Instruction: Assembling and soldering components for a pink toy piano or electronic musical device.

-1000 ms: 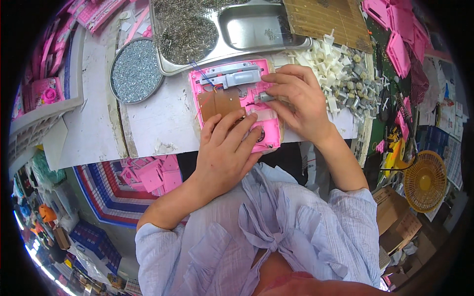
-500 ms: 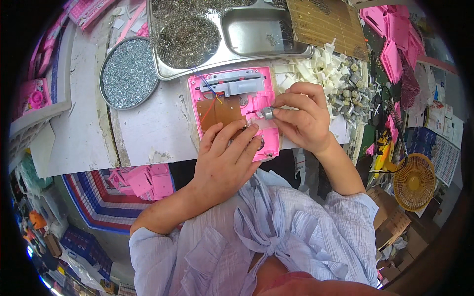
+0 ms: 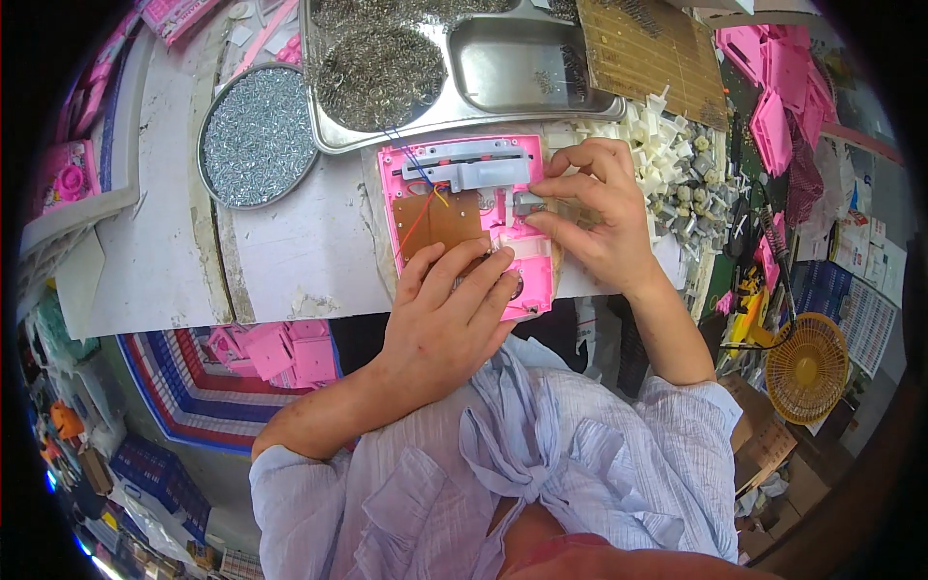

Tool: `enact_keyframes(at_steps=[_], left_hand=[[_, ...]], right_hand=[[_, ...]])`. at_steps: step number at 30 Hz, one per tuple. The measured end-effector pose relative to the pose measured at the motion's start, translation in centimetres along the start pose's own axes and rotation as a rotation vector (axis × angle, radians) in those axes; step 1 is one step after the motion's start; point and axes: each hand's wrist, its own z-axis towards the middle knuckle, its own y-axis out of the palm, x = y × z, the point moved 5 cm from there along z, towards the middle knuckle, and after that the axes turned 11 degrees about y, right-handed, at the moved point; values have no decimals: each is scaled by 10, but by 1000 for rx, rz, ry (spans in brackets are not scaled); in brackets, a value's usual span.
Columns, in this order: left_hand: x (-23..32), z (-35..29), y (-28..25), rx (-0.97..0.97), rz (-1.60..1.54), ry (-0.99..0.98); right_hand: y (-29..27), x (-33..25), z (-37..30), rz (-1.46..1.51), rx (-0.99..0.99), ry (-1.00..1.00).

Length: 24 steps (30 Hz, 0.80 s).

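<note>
A pink plastic casing [image 3: 541, 288] lies open on the table edge before me, its inside facing up. In it sit a brown circuit board [image 3: 435, 224] with thin coloured wires and a pale grey long housing [image 3: 478, 174] along the far side. My left hand [image 3: 447, 309] rests over the near part of the casing, fingers stretched across the board's edge; its thumb is mostly hidden. Between thumb and fingers, my right hand [image 3: 609, 217] pinches a small grey part [image 3: 528, 204] at the casing's right-hand recess. The hand partly covers this part.
Behind the casing stands a metal tray [image 3: 464, 114] with many springs. A round dish [image 3: 256, 135] of small screws is at left. White plastic pieces [image 3: 652, 135] and grey parts [image 3: 696, 184] lie heaped at right, beside a cardboard sheet [image 3: 657, 68]. A yellow fan [image 3: 807, 367] stands further right.
My right hand has brought the small grey part down into the casing's right-hand recess and turned it. The left hand keeps its place on the casing. The whole view has shifted slightly.
</note>
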Motion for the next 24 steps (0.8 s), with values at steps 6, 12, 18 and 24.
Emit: enact_keyframes(at_steps=[6,12,18,24], left_hand=[[0,-1,0,6,-15,0],[-1,0,-10,91,-115,14],[-42,-29,-44,273,123,-160],[-81,-2,-51,413,84,-261]], right_hand=[[1,-3,1,-39,-14,-16],[2,-6,3,-64,-60,11],[1,-8,2,-164,-75,-17],[-2,-10,5,-133,-127,13]])
